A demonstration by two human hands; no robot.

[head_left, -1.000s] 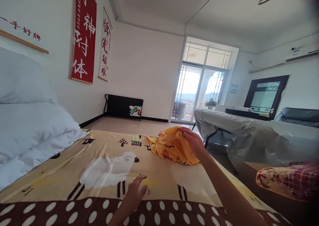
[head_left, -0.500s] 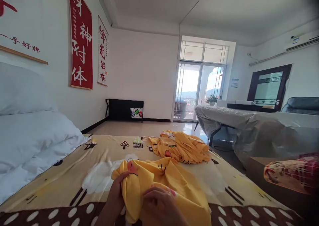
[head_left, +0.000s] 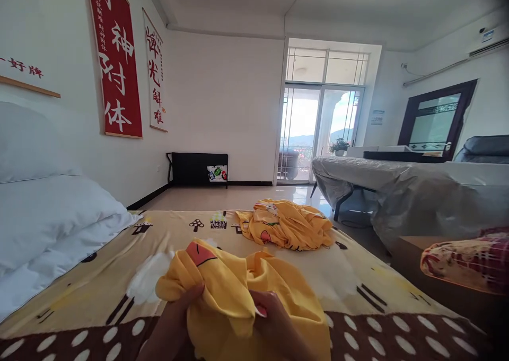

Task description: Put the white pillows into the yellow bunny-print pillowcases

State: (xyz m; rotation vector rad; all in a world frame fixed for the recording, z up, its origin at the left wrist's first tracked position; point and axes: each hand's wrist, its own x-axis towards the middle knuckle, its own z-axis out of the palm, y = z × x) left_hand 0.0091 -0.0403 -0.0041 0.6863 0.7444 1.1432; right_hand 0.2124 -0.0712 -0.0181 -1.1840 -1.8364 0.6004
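Blanket [head_left: 167, 234] with sheep and dots spreads before me, its far edge running across just short of the pale floor [head_left: 194, 194]. On the right the edge slants down toward my lower corner, and a brown box [head_left: 409, 255] with a patterned bundle [head_left: 465, 263] on it stands close by, so I count that side as tight. White bedding [head_left: 59, 207] crowds the left. My widest bare stretch lies between that bedding and the hands, over a printed sheep; another opens right of the right hand, out to the slanting edge. Past the far edge, floor reaches back to a black frame [head_left: 189, 169] by the wall, while the plastic-draped worktop [head_left: 350, 169] stands well apart at right.

The held yellow cloth [head_left: 226, 284] is gathered over the near side of the blanket, partly hiding the dotted brown band [head_left: 369, 329]. I see soft rolls and folds, a dark-lined reddish patch at upper left, and a lower part running out of my view. The left hand [head_left: 185, 310] pinches its left end, thumb pressed on top; the other fingers are mostly hidden. The right hand [head_left: 270, 313] has curled fingers closed on a fold near the middle. A second yellow cloth [head_left: 290, 226] lies crumpled beyond, near the far edge, one corner trailing left.
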